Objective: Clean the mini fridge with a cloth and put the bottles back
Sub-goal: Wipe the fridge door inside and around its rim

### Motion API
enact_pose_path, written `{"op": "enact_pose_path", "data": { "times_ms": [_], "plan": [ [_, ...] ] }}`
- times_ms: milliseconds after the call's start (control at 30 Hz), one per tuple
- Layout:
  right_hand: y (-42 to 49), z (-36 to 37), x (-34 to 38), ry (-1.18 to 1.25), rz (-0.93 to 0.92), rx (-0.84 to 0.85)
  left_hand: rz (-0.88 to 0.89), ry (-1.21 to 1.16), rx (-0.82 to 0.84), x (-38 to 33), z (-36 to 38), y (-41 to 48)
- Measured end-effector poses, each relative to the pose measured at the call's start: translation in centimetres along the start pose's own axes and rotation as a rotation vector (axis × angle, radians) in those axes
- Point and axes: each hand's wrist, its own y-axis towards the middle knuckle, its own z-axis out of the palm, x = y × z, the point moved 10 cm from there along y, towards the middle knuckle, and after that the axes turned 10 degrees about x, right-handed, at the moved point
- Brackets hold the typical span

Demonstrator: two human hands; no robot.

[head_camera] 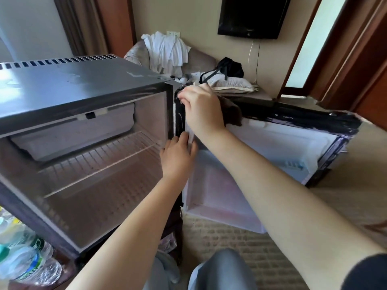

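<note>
Gripping: right hand curls round brown cloth at door top hinge corner.
Left hand: straight fingers pressing door's hinge edge.
Bottles: beside fridge, lower left.

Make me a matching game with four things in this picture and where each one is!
Things:
1. brown cloth
2. bottles
3. wire shelf
4. television

Places:
a. inside the fridge
b. up on the wall
c. held by the right hand
d. bottom left of the picture, beside the fridge

Pairs: 1-c, 2-d, 3-a, 4-b.
</note>
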Motion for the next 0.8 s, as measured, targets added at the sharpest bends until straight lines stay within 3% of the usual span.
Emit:
{"op": "enact_pose_path", "data": {
  "times_ms": [200,533,667,800],
  "plan": [
    [-1.4,-2.0,-0.9,-0.081,-0.101,0.076,-0.012,0.006,0.006,0.5,-0.3,-0.1],
    [-13.4,-17.1,-15.0,-0.276,0.241,-0.169,0.011,-0.015,0.026,-0.8,-0.3,0.0],
    [-13.3,-16.6,-15.3,-0.228,0.357,-0.284,0.015,-0.007,0.014,-0.9,-0.1,0.0],
    [-11.0,-13.3,-12.2,-0.193,0.267,-0.239,-0.048,-0.040,0.007,-0.5,-0.1,-0.4]
  ]
}}
